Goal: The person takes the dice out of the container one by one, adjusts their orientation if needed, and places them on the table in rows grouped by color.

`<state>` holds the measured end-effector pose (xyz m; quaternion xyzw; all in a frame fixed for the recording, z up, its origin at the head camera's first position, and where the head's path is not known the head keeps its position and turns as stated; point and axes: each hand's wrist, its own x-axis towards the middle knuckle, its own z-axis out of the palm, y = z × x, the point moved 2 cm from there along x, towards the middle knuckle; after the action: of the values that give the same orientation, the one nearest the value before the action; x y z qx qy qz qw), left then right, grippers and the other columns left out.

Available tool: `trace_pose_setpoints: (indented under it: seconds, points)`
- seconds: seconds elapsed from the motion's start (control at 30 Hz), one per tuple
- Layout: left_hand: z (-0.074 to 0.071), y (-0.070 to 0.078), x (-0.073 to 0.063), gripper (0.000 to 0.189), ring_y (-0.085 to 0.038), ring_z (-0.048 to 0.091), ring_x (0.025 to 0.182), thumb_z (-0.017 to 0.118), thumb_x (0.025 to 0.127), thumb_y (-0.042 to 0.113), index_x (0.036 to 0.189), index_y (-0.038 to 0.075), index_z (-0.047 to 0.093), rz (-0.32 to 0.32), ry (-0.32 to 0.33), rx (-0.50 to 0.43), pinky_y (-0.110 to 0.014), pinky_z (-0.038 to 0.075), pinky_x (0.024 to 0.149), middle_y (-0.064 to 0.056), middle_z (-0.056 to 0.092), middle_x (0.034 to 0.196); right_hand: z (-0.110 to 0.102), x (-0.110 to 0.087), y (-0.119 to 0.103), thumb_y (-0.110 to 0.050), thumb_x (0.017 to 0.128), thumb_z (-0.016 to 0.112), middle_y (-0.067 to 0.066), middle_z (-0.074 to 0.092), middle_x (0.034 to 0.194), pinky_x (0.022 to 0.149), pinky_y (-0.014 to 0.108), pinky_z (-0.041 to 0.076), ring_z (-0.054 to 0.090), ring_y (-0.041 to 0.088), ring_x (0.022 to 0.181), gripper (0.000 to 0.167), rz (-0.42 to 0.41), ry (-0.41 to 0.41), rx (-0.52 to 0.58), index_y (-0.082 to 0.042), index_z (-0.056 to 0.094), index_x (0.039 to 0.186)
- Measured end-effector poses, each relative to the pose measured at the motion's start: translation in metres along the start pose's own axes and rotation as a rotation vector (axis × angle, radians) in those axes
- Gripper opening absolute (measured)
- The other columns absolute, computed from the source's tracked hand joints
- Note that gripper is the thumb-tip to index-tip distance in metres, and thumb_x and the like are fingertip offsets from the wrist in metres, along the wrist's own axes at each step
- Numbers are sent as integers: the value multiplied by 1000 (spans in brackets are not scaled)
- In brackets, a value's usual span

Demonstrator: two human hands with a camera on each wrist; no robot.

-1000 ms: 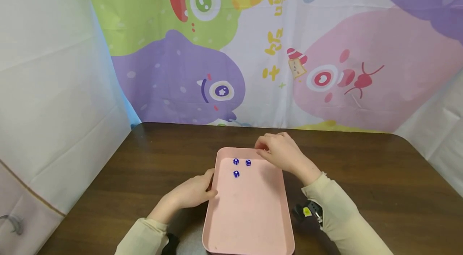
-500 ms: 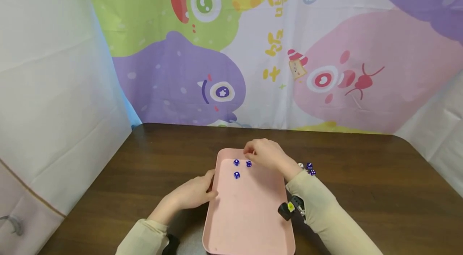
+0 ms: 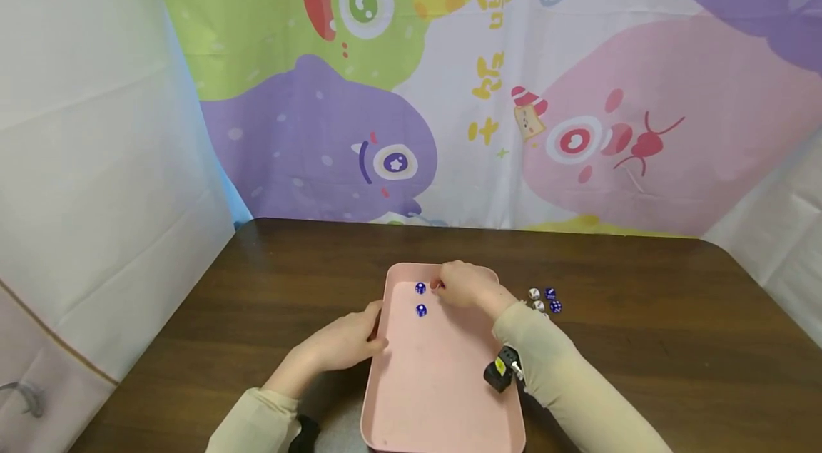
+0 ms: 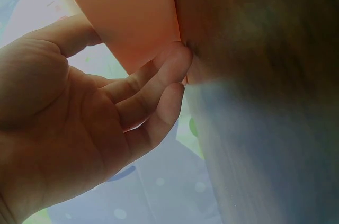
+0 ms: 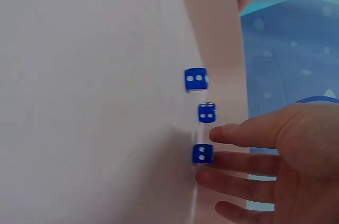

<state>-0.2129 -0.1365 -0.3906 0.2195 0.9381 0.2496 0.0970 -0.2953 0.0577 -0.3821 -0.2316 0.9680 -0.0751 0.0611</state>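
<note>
My left hand (image 3: 347, 340) holds the left side of a pink rectangular tray (image 3: 443, 382). In the left wrist view its thumb goes over the rim, and curled fingertips (image 4: 177, 60) press the outer wall near the bottom. Two blue dice, a far die (image 3: 420, 288) and a nearer die (image 3: 421, 310), lie in the tray's far left part. Over the far end is my right hand (image 3: 467, 284), which hides a third blue die (image 5: 203, 154) from the head view. From the right wrist, that die shows between the spread thumb and fingers; the thumb stands slightly apart from it.
Right of the tray, blue dice (image 3: 556, 306) and white dice (image 3: 534, 293) lie grouped on the dark wooden table (image 3: 642, 339), partly behind the right sleeve. A cartoon-print curtain (image 3: 475, 182) hangs behind the table's far edge.
My right hand has come left and down from the tray's far right corner to the third blue die. Its sleeve has uncovered the dice on the table. My left hand stays put.
</note>
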Motion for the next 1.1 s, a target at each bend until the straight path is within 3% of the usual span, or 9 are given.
trace_pose_setpoints:
  seconds: [0.1,0.23,0.47,0.83,1.1]
  points:
    - [-1,0,0,59,-17,58,83,55,85,16,132,-9,31,10,4,-4,-39,46,76,-20,61,105,4,1,-2,-14,84,59,-2,60,78,64,32,41,51,14,70,9,-32,6,-1,-16,66,80]
    - [2,0,-1,58,-18,58,85,55,85,16,132,-9,31,21,-2,-9,-39,46,77,-20,61,106,10,0,-3,-4,81,58,-3,46,62,60,28,34,43,14,62,17,-76,33,47,-10,59,65]
    - [1,0,1,58,-16,56,80,56,85,16,132,-9,32,15,0,4,-38,45,74,-18,61,103,12,1,-3,6,78,54,0,56,69,65,28,42,49,15,68,18,-60,77,93,-8,64,71]
    - [-3,2,0,59,-17,57,82,55,86,17,133,-9,30,1,-2,1,-39,46,77,-20,60,108,5,-2,-6,3,79,59,0,56,68,65,28,44,50,15,66,13,-72,113,100,-7,64,72]
    - [-2,1,0,60,-16,56,80,55,86,17,134,-9,30,-14,-11,-6,-38,46,76,-19,60,107,-9,-14,-4,-3,82,60,3,62,85,68,32,46,54,15,75,12,-20,117,112,-9,65,90]
